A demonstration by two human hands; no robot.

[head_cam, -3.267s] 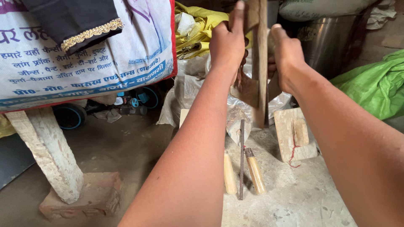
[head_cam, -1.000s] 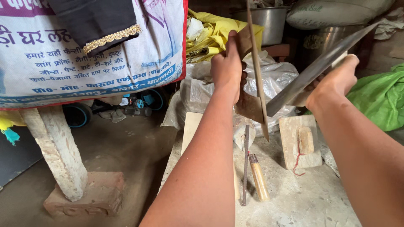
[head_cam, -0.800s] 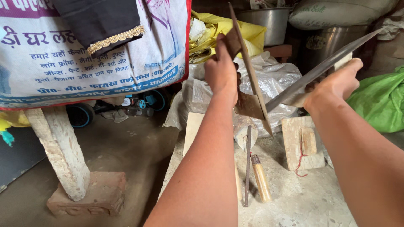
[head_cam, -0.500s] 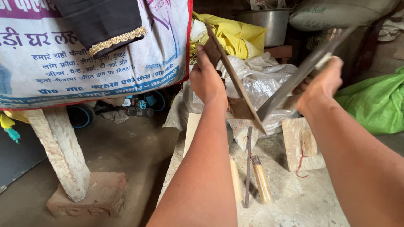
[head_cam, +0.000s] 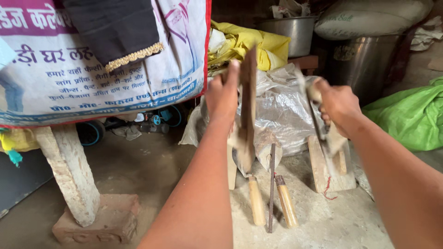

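Observation:
My left hand (head_cam: 221, 97) grips a thin brown wooden slat (head_cam: 249, 92) and holds it nearly upright, its lower end near the ground. To the right, my right hand (head_cam: 339, 103) is closed on the handle of a long flat metal blade (head_cam: 319, 127), which is blurred and points downward beside the slat. The two hands are apart, with a crumpled plastic sheet (head_cam: 281, 106) behind them. Below lie two wooden-handled tools (head_cam: 256, 207) (head_cam: 287, 206), a thin metal rod (head_cam: 271, 184) and a small wooden block (head_cam: 323, 173).
A printed banner (head_cam: 92, 69) hangs over a table at the left, which has a rough stone leg (head_cam: 69, 175) on a brick (head_cam: 101, 226). A green sack (head_cam: 406, 115) lies at the right. A yellow bag (head_cam: 249, 44) and steel pots (head_cam: 364, 60) stand behind.
My right hand has swung the blade from raised and slanted to pointing down. The slat in my left hand has gone from tilted to nearly upright.

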